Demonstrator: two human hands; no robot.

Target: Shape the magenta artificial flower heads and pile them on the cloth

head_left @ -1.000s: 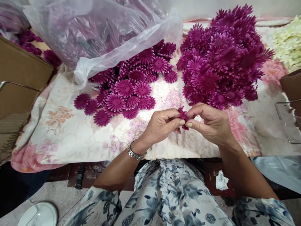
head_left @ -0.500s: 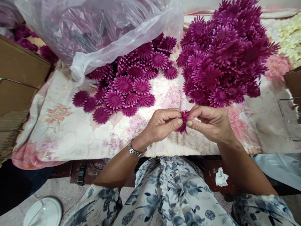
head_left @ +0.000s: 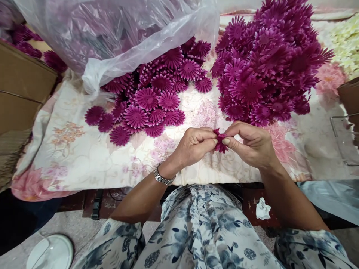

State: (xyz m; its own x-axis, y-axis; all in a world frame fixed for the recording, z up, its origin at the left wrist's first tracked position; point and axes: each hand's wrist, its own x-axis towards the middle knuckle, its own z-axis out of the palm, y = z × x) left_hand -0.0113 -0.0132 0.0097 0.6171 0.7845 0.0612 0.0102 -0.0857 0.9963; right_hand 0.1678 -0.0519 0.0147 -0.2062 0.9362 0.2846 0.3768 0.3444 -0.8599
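Note:
Between my two hands is a small magenta artificial flower (head_left: 220,141), its petals bunched and seen edge-on. My left hand (head_left: 196,145) pinches its left side between thumb and forefinger; a metal watch circles that wrist. From the other side my right hand (head_left: 251,144) grips it with thumb and forefinger, the other fingers curled. Both hands are just above the cloth near the table's front edge. Loose flat magenta flower heads (head_left: 137,116) lie beyond my left hand. Beyond my right hand rises a tall heap of fuller magenta flowers (head_left: 260,71).
A clear plastic bag (head_left: 120,33) slumps over the back left of the floral tablecloth (head_left: 92,160). Cardboard boxes (head_left: 25,86) flank the left side, and another box edge (head_left: 350,97) stands at right. Pale yellow petals (head_left: 346,45) lie at the far right.
The flower has turned between my fingertips, its petals now tilted differently. My right thumb and forefinger have shifted slightly upward on it. The piles have not moved.

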